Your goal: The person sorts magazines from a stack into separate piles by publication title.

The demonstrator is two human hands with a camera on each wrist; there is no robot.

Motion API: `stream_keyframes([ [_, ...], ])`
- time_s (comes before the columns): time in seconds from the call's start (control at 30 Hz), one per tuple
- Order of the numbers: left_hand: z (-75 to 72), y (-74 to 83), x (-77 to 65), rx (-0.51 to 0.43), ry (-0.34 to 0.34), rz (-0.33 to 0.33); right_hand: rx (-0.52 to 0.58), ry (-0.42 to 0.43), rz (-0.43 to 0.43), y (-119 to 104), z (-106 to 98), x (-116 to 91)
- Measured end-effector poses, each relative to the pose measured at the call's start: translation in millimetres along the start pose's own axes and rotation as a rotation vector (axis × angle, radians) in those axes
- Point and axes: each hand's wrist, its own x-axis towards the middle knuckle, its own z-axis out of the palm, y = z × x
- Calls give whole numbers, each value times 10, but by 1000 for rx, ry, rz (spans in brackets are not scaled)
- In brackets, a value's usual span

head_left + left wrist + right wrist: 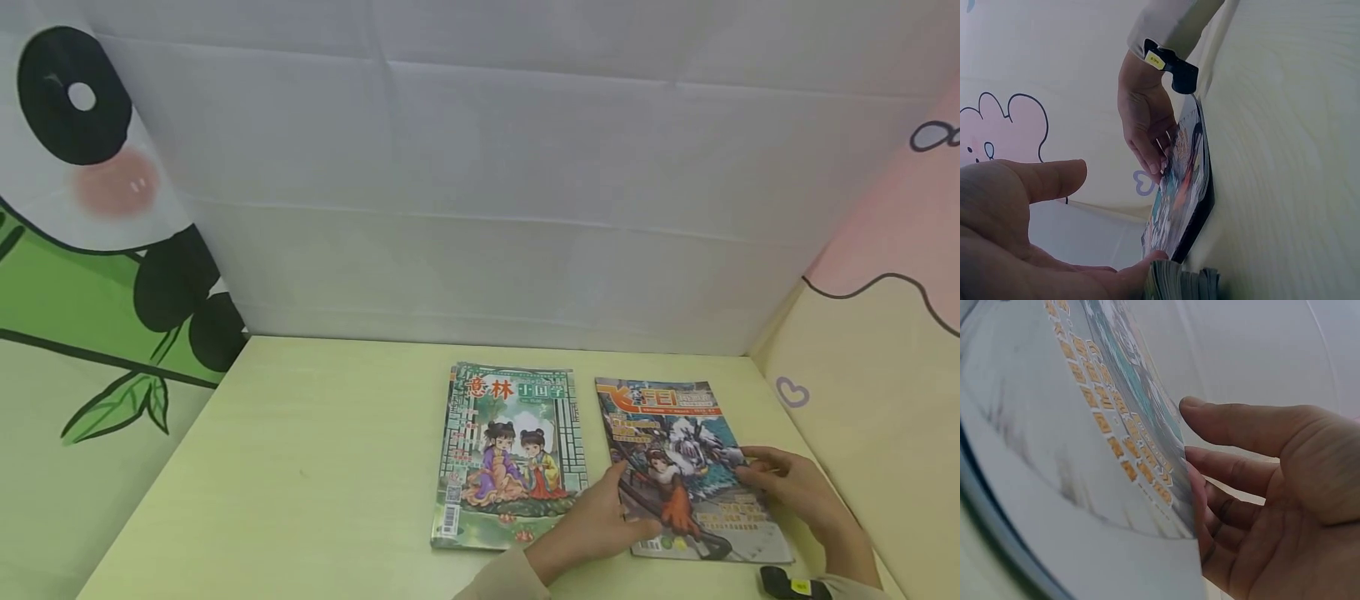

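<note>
A comic-style magazine (690, 467) with orange title lettering and a red-clad figure on its cover is at the right of the table. My right hand (791, 487) pinches its right edge; in the right wrist view the thumb (1229, 425) is at the cover side and the fingers curl behind the edge. My left hand (596, 521) is at the left edge, fingertips touching it, thumb straight and raised off the cover in the left wrist view. That view shows the magazine (1179, 187) tilted, with a dark gap beneath it.
Left of it lies a stack of magazines (510, 458), the top one green with two cartoon children; my left wrist overlaps its lower right corner. The pale yellow table (322, 450) extends leftward. A white back sheet (480, 208) and cartoon-printed side walls enclose it.
</note>
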Motion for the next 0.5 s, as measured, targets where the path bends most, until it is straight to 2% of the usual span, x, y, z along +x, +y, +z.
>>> stream_keyframes([
  [0.2,-23,-65,-9,-34,7,26,-38,21,-20,-44,-10,-6],
  [0.43,-147,13,-145,-223,60,73,-16,80,-88,-124,9,-31],
  [0.5,-172,16,-158,-243,84,89,-19,113,-102,-147,27,-29],
])
